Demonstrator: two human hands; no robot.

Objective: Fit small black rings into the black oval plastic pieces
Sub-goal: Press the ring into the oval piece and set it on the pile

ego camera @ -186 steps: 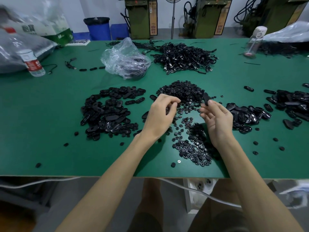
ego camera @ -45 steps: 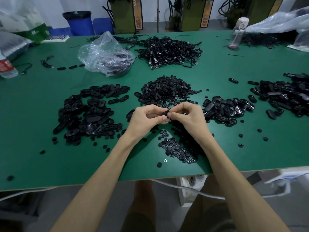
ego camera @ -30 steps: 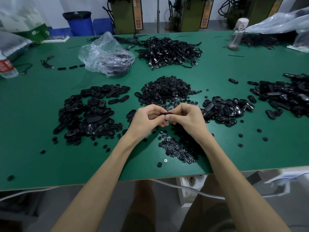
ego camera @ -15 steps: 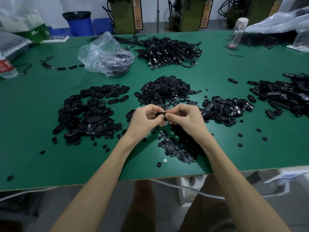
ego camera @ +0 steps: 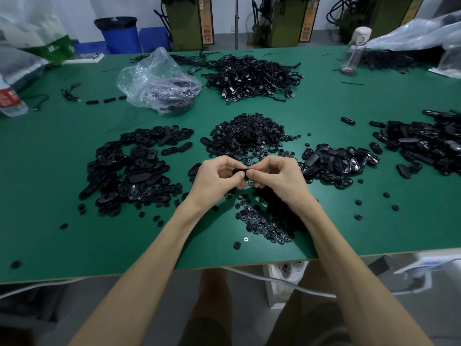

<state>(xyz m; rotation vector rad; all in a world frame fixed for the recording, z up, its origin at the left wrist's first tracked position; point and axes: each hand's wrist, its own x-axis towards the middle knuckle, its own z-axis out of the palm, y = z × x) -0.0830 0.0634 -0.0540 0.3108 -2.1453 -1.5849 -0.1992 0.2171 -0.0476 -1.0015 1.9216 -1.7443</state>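
Above a green table [ego camera: 74,240], the left hand [ego camera: 214,179] and right hand [ego camera: 277,177] together pinch one small, glossy black oval plastic piece [ego camera: 240,171], mostly hidden by curled fingertips, near the pile of small black rings [ego camera: 249,136].

Your tabletop [ego camera: 62,171] is a smooth, matt green sheet with a pale, raw board edge toward you. The oval plastic pieces [ego camera: 134,168] heaped on your left are black plastic, mostly dull, though a few are shiny enough to catch the light. Those in the right-hand heap [ego camera: 336,163] look glossier. The small rings [ego camera: 247,136] are black and matt. The oval piece [ego camera: 240,171] pinched by your left hand [ego camera: 214,181] and right hand [ego camera: 279,178] is black plastic too. The bag [ego camera: 157,78] is clear, crinkled, glossy film. The cables [ego camera: 254,76] are black-sheathed with bright metal plugs. The screw [ego camera: 246,239] is shiny metal. The water bottle [ego camera: 10,101] is clear plastic with a red label.
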